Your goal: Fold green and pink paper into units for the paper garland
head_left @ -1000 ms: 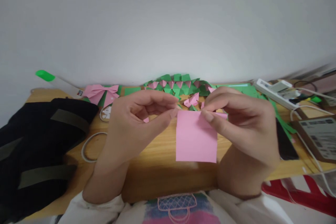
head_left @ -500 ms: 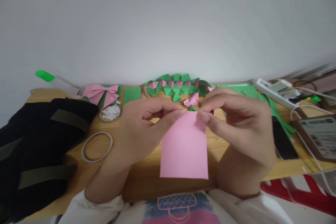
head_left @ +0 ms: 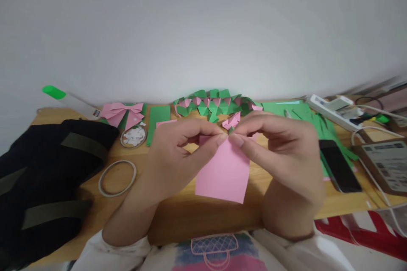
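Note:
A square of pink paper (head_left: 222, 173) hangs between my two hands, held at its top edge above the table. My left hand (head_left: 186, 156) pinches that edge between thumb and forefinger. Close beside it, my right hand (head_left: 280, 152) pinches the same edge, the thumbs nearly meeting. The fingertips hide the paper's upper edge. Just beyond them lies a folded pink paper piece (head_left: 231, 121) with a bit of green. Behind that, a row of green and pink folded paper pieces (head_left: 210, 102) runs along the wall.
To the left are a pink paper bow (head_left: 122, 113), a dish of white scraps (head_left: 133, 136), a white ring (head_left: 101, 182) and a black cloth item (head_left: 54, 169). Green sheets (head_left: 280, 108), a phone (head_left: 340, 167), a power strip (head_left: 333, 112) and a box (head_left: 386, 165) occupy the right.
The pink paper has risen slightly and tilted, its lower edge now slanting. My right hand has shifted left, closer to my left hand, uncovering more of the phone.

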`<move>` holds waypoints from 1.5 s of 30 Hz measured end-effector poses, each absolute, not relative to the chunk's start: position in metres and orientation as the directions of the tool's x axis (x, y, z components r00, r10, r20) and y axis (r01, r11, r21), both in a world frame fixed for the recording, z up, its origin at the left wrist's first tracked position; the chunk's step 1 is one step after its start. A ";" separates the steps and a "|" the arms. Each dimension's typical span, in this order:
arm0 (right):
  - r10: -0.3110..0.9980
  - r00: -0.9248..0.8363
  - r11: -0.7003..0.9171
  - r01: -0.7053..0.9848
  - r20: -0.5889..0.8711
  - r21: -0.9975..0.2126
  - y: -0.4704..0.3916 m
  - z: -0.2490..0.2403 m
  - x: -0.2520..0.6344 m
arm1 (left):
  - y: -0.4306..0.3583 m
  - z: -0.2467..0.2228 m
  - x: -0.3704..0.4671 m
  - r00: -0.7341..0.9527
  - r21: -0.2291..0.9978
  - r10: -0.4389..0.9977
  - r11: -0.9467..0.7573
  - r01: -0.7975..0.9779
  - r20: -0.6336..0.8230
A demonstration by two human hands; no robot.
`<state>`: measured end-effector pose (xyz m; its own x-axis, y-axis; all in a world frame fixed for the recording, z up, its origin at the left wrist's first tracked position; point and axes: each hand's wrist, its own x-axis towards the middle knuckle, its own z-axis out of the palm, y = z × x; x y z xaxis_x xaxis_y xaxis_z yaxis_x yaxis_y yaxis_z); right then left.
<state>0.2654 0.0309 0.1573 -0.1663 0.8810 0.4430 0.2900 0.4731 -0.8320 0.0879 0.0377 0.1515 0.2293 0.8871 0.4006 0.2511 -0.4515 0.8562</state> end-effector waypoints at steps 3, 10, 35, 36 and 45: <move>0.879 -0.178 0.477 0.319 0.442 -0.819 0.032 0.158 0.266 | 0.037 0.152 0.090 0.239 0.833 0.877 -0.475 0.285 0.418; 0.883 -0.003 0.437 0.374 0.470 -0.818 0.030 0.162 0.285 | 0.041 0.148 0.072 0.126 0.844 0.890 -0.456 0.282 0.438; 0.906 0.037 0.393 0.301 0.422 -0.869 0.030 0.157 0.276 | 0.036 0.159 0.074 0.301 0.936 0.896 -0.350 0.024 0.327; 0.907 0.040 0.392 0.290 0.420 -0.873 0.030 0.157 0.275 | 0.034 0.159 0.075 0.341 0.936 0.887 -0.348 0.048 0.312; 0.805 -0.214 0.592 0.242 0.553 -0.769 0.030 0.159 0.280 | 0.036 0.149 0.079 0.061 0.965 0.967 -0.240 -0.104 0.247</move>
<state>0.2798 0.0300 0.1588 -0.2143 0.8052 0.5530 0.2417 0.5922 -0.7687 0.0785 0.0361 0.1487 0.0609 0.9670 0.2474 -0.1044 -0.2403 0.9651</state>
